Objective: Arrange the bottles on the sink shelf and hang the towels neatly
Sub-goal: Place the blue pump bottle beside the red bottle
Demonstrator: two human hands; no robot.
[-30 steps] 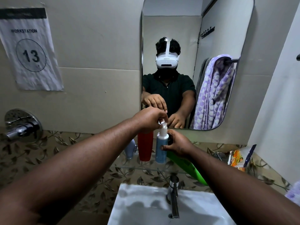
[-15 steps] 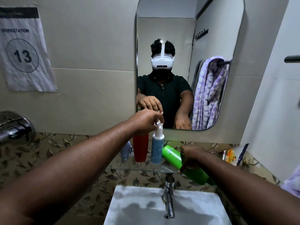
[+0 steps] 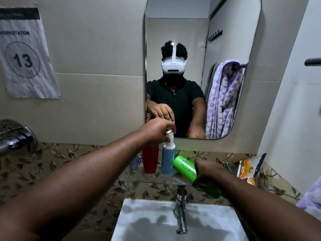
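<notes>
A blue pump bottle (image 3: 167, 160) stands upright on the glass shelf (image 3: 152, 179) under the mirror, and my left hand (image 3: 157, 130) pinches its white pump top. To its left stands a red bottle (image 3: 150, 160), partly hidden by that hand, and further left a small grey bottle (image 3: 135, 163). My right hand (image 3: 206, 173) grips a green bottle (image 3: 185, 166) that lies tilted, its base toward the blue bottle. A purple patterned towel (image 3: 224, 101) on a rail shows in the mirror; a purple towel corner (image 3: 311, 197) is at the right edge.
A white sink (image 3: 156, 221) with a chrome tap (image 3: 180, 213) lies below the shelf. Orange sachets and a dark-blue handled item (image 3: 248, 169) sit at the shelf's right end. A chrome wall valve (image 3: 13, 138) is at the left, a dark rail end (image 3: 312, 62) on the right wall.
My right hand left the blue bottle, took the green bottle and lifted its base end up toward the shelf. My left hand has stayed on the pump top.
</notes>
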